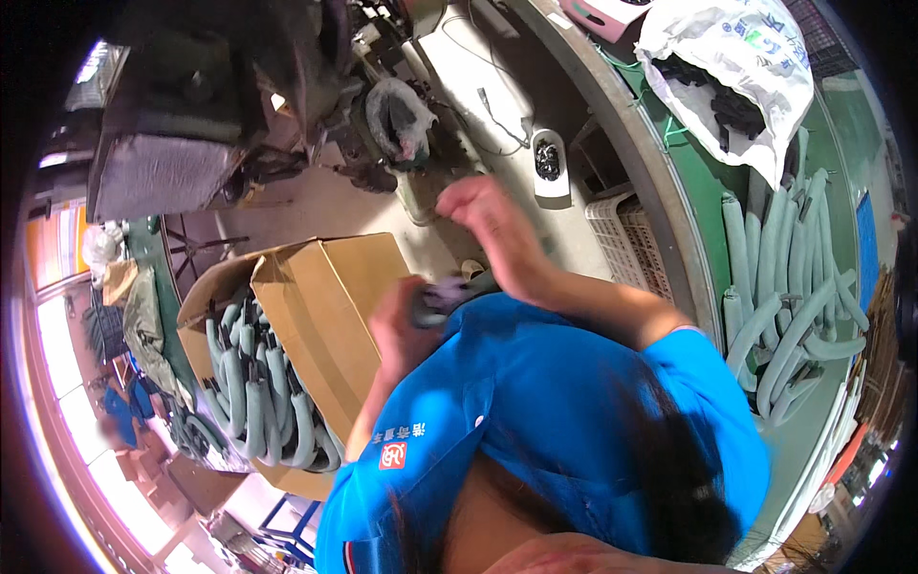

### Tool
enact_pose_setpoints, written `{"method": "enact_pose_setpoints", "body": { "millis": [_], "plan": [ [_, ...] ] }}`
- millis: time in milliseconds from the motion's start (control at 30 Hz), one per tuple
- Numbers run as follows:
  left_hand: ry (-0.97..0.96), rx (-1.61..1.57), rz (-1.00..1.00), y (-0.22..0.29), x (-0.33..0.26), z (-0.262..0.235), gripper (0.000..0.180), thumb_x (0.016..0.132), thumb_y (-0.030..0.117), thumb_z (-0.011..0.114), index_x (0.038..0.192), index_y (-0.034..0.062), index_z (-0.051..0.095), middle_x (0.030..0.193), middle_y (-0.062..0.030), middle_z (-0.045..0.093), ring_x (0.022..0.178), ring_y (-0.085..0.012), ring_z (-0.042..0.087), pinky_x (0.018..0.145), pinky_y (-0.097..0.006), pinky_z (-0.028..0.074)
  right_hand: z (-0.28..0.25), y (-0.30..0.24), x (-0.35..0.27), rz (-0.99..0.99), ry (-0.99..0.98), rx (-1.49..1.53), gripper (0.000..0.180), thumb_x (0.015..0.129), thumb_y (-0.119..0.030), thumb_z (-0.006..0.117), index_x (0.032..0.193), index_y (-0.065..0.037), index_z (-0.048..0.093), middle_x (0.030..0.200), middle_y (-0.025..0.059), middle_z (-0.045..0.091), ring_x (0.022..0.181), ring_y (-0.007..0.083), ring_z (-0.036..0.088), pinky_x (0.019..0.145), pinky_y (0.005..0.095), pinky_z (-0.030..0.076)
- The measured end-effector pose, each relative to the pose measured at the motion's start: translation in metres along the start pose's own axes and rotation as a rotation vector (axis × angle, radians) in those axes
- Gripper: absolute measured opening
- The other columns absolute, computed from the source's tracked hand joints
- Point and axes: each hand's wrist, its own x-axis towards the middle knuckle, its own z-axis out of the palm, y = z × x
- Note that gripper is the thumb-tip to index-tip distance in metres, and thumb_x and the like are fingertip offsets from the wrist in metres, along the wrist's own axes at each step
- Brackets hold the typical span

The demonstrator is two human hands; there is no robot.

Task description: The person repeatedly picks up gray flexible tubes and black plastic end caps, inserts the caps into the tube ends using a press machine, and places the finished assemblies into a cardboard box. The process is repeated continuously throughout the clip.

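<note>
My left hand (pixel 397 323) is in front of my body, beside the open flap of a cardboard box. Its fingers curl around a dark thing with a purplish patch (pixel 443 296), too blurred to name. My right hand (pixel 497 230) is raised further ahead, apart from the left, its wrist bent and its fingers pointing left. Motion smears those fingers, and no object shows in them. The cardboard box (pixel 330 297) at the left holds many curved grey-green foam-covered tubes (pixel 253 402) with dark ends.
A green workbench (pixel 712 206) on the right bears more foam-covered tubes (pixel 789 277) and a white sack (pixel 779 57) of black parts. A dark machine (pixel 182 105) stands ahead left. On the floor are a white tray of small black parts (pixel 549 172) and a plastic crate (pixel 626 244).
</note>
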Motion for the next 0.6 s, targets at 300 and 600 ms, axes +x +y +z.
{"method": "enact_pose_setpoints", "body": {
  "millis": [300, 600],
  "plan": [
    [0.297, -1.714, -0.343, -0.081, 0.028, -0.063, 0.027, 0.070, -0.001, 0.054, 0.094, 0.0087, 0.050, 0.070, -0.0016, 0.046, 0.065, -0.0145, 0.046, 0.080, -0.032, 0.044, -0.121, 0.047, -0.047, 0.311, 0.117, 0.281, 0.078, 0.077, -0.041, 0.070, 0.134, -0.001, 0.035, 0.119, 0.0154, 0.052, 0.105, 0.0247, 0.052, 0.094, 0.0379, 0.039],
    [-0.246, -0.809, -0.249, 0.004, 0.097, 0.038, 0.070, 0.089, 0.031, 0.057, 0.143, 0.0093, 0.018, 0.139, -0.0177, 0.034, 0.128, -0.0270, 0.036, 0.106, -0.042, 0.028, -0.068, 0.004, -0.056, 0.336, -0.257, 0.031, 0.026, 0.070, -0.017, 0.077, 0.086, -0.005, 0.062, 0.082, 0.0066, 0.065, 0.083, 0.0164, 0.062, 0.076, 0.0312, 0.048]
  ]
}}
